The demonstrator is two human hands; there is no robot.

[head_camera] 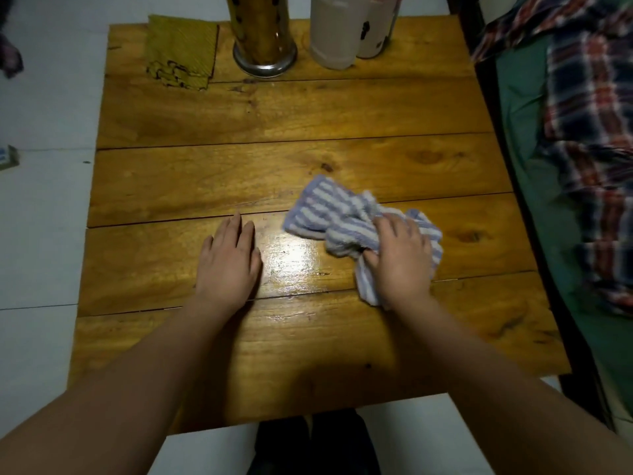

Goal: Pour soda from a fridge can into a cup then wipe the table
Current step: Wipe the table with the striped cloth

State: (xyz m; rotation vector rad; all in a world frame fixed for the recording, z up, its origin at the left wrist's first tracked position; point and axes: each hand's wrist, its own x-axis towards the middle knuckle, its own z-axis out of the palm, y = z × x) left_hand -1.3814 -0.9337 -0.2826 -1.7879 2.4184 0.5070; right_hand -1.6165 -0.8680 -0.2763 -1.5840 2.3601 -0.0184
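A bunched blue-and-white striped cloth (329, 214) lies on the wooden plank table (274, 159), right of centre. My right hand (400, 258) presses down on the cloth's right part and grips it. My left hand (227, 265) rests flat on the table with fingers together, palm down, holding nothing. Between the two hands the wood shines with a wet-looking glare. No soda can is in view. At the table's far edge stand a tall amber glass cup with a metal base (262, 32) and two pale cylindrical containers (337, 32), their tops cut off.
A folded yellow-green patterned cloth (181, 53) lies at the far left corner of the table. A bed with a green sheet and a plaid blanket (589, 138) runs along the right side. White tiled floor (44, 200) lies to the left.
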